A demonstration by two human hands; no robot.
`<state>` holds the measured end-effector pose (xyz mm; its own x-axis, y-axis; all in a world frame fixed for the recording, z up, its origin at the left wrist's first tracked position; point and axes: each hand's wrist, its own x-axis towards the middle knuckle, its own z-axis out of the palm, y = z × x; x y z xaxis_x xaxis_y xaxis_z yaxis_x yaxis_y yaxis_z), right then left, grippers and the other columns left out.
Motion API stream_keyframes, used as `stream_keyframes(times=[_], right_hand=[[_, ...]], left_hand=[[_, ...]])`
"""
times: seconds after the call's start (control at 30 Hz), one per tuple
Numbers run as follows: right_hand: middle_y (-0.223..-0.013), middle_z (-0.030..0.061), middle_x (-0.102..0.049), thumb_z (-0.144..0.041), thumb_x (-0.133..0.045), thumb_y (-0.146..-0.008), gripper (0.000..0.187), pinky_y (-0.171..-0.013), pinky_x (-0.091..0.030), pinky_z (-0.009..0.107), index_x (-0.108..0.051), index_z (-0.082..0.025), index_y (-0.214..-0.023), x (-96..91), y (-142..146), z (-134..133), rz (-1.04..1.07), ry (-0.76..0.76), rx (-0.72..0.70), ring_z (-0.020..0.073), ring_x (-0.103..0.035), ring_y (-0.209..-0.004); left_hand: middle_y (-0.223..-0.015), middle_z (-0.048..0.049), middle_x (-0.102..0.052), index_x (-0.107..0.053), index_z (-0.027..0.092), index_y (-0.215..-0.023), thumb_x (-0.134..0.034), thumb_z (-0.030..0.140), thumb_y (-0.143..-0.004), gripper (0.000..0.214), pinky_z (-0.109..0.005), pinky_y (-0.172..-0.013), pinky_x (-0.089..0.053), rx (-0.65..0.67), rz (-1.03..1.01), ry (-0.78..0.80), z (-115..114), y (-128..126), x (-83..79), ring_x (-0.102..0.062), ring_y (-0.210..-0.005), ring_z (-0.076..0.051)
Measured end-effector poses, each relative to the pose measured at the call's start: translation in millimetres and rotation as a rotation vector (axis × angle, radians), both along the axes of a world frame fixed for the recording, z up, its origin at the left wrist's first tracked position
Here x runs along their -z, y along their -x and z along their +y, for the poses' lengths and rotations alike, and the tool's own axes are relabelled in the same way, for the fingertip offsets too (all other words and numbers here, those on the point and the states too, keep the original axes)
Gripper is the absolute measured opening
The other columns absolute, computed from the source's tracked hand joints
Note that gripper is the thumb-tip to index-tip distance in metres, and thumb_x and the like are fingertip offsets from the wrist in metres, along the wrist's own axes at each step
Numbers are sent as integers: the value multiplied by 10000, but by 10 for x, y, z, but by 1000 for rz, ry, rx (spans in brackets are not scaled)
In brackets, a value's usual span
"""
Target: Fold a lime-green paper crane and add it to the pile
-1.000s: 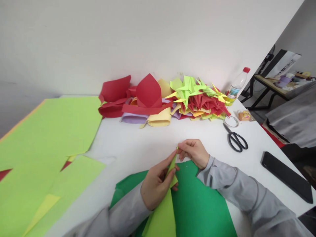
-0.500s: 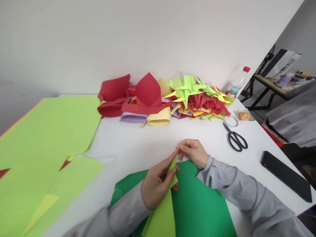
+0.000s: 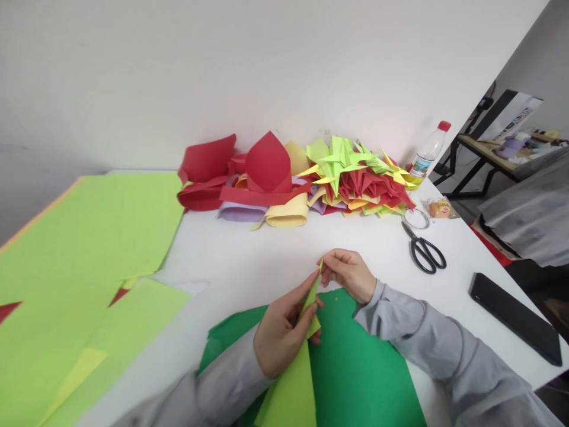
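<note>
My left hand [image 3: 282, 335] is closed around a long, narrow folded piece of light green paper [image 3: 293, 385], gripping it near its upper part. My right hand [image 3: 349, 274] pinches the pointed tip of the same piece between thumb and fingers. Both hands hover just above a dark green sheet [image 3: 360, 367] that lies on the white table [image 3: 249, 261] in front of me. Grey sleeves cover both forearms.
Large light green sheets [image 3: 89, 231] cover the table's left side. A heap of red, yellow, lilac and green folded paper [image 3: 302, 178] lies along the wall. To the right are black scissors [image 3: 424, 249], a tape roll [image 3: 416, 218], a plastic bottle [image 3: 427, 151] and a black flat object [image 3: 515, 317].
Almost nothing differs; my right hand has shifted very slightly on the tip of the paper.
</note>
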<state>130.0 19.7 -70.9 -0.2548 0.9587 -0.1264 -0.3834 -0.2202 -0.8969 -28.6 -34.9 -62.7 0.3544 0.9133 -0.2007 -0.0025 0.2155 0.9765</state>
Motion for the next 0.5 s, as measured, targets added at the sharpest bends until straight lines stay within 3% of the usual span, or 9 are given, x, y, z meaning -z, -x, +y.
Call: stream_keyframes(times=[0.5], right_hand=[[-534,-29,-588,-519,-764,-626,412,-438,-410,203,-595,-144,-655,15,1,18,-19,-26,12,67,-511,-421]], left_hand=[[-849,-38,-591,-420,156,-1394,-627,398,-763,706,-319,-457,-579,21,11,-29,-2,-15,-16,-575,-464,-122]])
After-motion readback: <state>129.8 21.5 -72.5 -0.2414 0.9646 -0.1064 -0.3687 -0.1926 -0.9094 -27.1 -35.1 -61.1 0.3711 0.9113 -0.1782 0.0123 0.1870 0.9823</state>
